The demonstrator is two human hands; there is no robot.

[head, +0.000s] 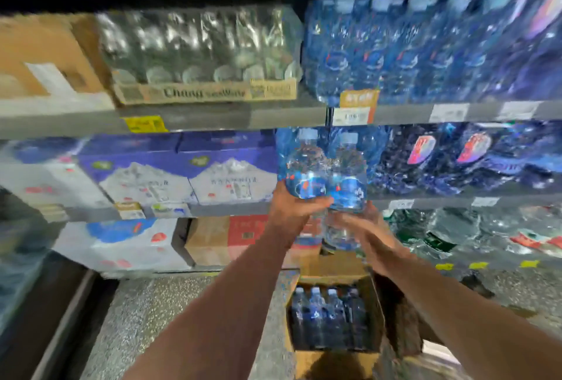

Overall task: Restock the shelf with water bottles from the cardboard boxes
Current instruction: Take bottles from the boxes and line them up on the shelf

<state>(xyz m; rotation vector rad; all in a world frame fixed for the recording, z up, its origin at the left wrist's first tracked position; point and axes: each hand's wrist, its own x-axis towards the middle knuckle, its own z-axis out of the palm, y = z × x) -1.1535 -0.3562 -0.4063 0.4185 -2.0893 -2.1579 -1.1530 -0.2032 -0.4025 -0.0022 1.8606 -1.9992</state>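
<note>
Gripping one bottle each, the hands hold a pair upright and touching before the middle shelf [444, 198]: the left hand [290, 209] wraps its grip round the left bottle [305, 167] at the label, and the right hand [369, 227], blurred, closes its grip on the lower half of the right bottle [348, 179]. Neither bottle is on the shelf yet. Behind them that shelf already carries blue bottles. Below, on the floor [182, 303], the open cardboard box [334, 268] holds more bottles [328, 316], so restocking looks mid-way, with much left to place.
</note>
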